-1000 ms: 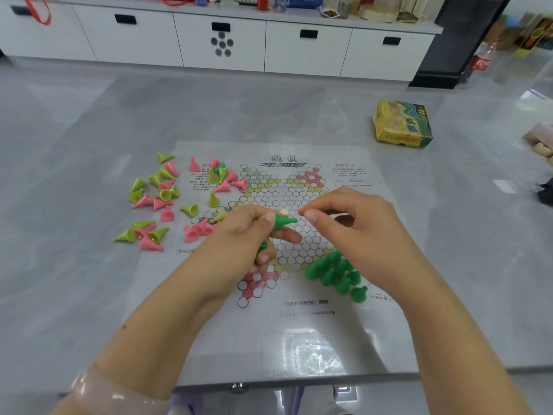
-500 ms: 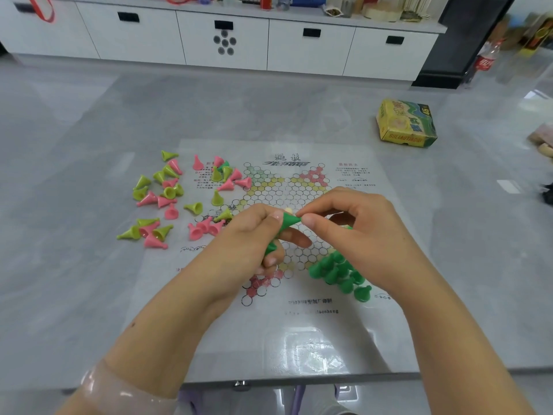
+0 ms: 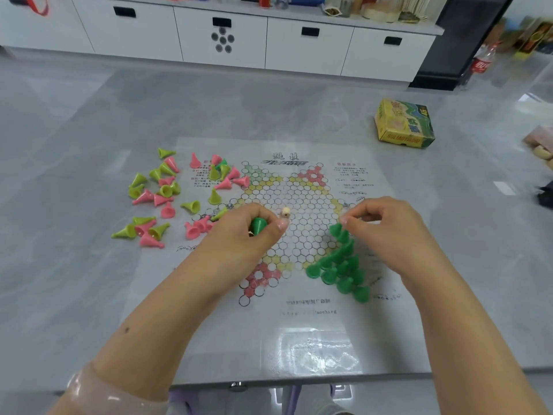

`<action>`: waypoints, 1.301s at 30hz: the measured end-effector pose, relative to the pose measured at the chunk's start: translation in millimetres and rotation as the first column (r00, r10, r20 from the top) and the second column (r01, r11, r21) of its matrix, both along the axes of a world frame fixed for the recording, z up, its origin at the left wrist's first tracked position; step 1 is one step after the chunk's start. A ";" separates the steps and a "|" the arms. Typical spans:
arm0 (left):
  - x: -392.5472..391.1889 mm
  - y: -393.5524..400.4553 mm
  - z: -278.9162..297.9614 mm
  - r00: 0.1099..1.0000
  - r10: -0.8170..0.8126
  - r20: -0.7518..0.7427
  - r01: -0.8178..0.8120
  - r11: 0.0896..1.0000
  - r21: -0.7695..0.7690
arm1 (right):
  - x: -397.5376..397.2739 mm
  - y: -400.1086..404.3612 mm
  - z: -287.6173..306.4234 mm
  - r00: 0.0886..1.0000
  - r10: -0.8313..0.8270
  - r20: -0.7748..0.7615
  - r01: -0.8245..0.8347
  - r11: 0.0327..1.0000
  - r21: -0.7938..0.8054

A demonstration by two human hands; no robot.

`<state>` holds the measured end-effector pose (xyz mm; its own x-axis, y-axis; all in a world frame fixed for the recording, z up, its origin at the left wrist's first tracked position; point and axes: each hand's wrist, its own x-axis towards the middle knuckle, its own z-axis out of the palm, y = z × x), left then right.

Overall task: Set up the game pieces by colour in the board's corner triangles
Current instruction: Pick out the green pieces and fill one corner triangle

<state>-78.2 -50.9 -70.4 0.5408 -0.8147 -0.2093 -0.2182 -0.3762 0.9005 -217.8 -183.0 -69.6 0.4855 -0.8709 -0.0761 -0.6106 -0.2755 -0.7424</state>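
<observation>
The paper game board [image 3: 299,187] lies flat on the grey table. Several dark green cone pieces [image 3: 341,269] stand in its near-right corner triangle. My right hand [image 3: 389,232] pinches one green piece [image 3: 336,229] at the far tip of that triangle. My left hand [image 3: 239,238], over the board's left side, grips another green piece [image 3: 258,225] in its closed fingers. Loose pink and yellow-green pieces [image 3: 161,193] lie scattered left of the board, with one dark green piece [image 3: 223,166] among them. The near pink triangle [image 3: 260,277] holds no pieces.
A small cream-coloured object [image 3: 286,211] sits on the board by my left thumb. A yellow-green box [image 3: 404,124] lies at the table's far right. White cabinets [image 3: 299,46] and a bottle [image 3: 481,62] stand beyond. The table's front edge [image 3: 299,380] is close to me.
My right hand took the green piece from my left hand's fingertips and carried it right to the triangle's tip. My left hand drew back left, still gripping another green piece.
</observation>
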 end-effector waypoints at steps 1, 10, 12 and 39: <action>-0.1 -0.8 0.3 1.000 0.009 -0.024 -0.009 1.000 0.016 | -0.1 0.3 0.1 1.000 0.017 -0.020 -0.017 1.000 0.005; 1.5 -4.4 2.7 0.973 0.132 -0.188 -0.124 0.991 0.056 | 1.5 1.3 -1.8 0.985 0.082 -0.151 -0.084 0.996 -0.006; 1.5 -3.6 1.1 0.975 0.131 -0.179 -0.123 0.991 0.055 | 0.9 1.2 -1.8 0.984 0.086 -0.157 -0.088 0.996 -0.007; 2.4 0.5 -2.4 0.990 -0.029 -0.138 0.025 0.999 -0.030 | 1.7 9.8 12.1 0.990 0.108 0.089 -0.099 0.989 -0.108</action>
<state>-75.8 -50.4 -72.8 0.4863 -0.8350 -0.2574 -0.1006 -0.3462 0.9328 -216.2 -173.3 -57.5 0.5741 -0.8165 0.0616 -0.5033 -0.4112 -0.7600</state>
